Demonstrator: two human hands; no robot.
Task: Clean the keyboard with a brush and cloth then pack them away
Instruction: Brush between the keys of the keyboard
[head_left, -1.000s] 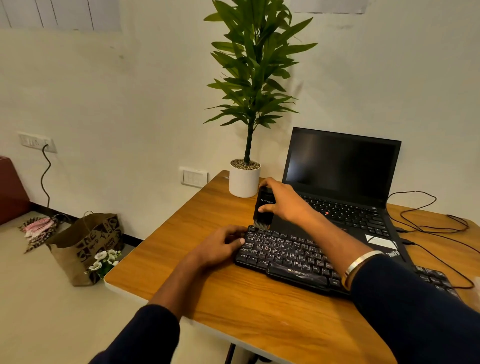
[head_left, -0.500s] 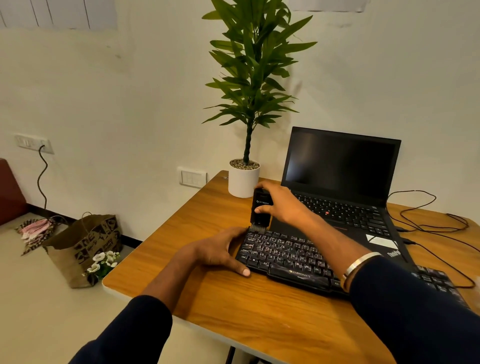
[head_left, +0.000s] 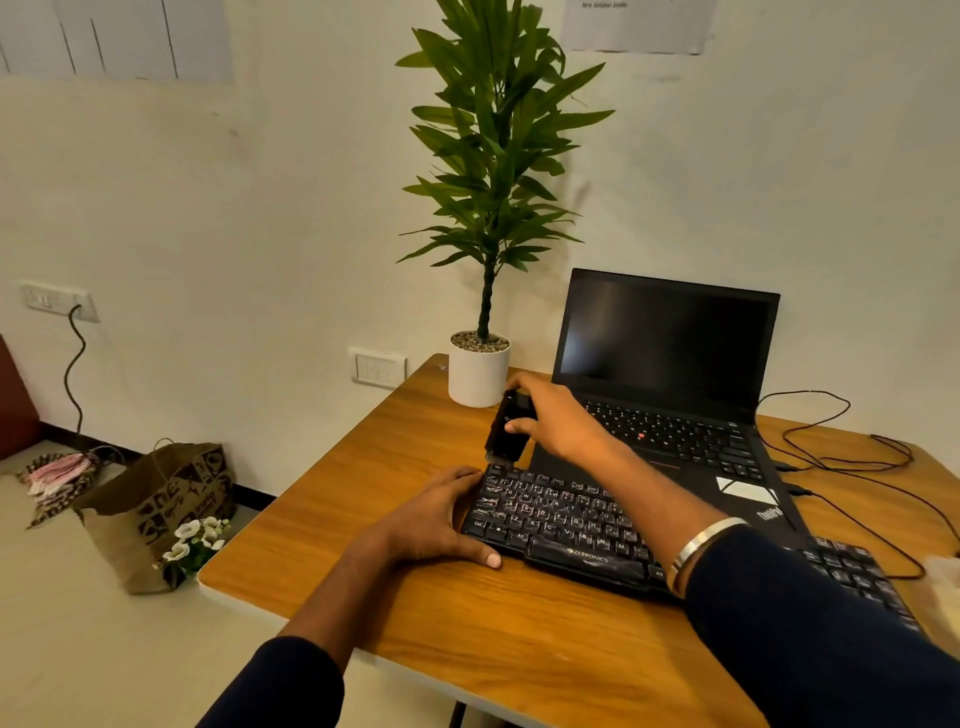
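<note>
A black keyboard (head_left: 561, 525) lies on the wooden table (head_left: 467, 644) in front of an open laptop. My right hand (head_left: 558, 418) grips a black brush (head_left: 505, 428) held upright, its bristles touching the keyboard's far left corner. My left hand (head_left: 441, 519) rests on the keyboard's left end, thumb along the front edge, fingers curled on the side. A pale blurred patch, perhaps a cloth (head_left: 945, 577), shows at the far right edge.
An open black laptop (head_left: 670, 364) stands behind the keyboard. A potted plant (head_left: 480, 364) sits at the table's back left corner. Black cables (head_left: 852, 467) trail over the right side. On the floor to the left stands a brown paper bag (head_left: 161, 509) with white flowers.
My right hand has kept the brush at the keyboard's far left corner, tilting it slightly. My left hand shifted from the top keys to clasp the keyboard's left end.
</note>
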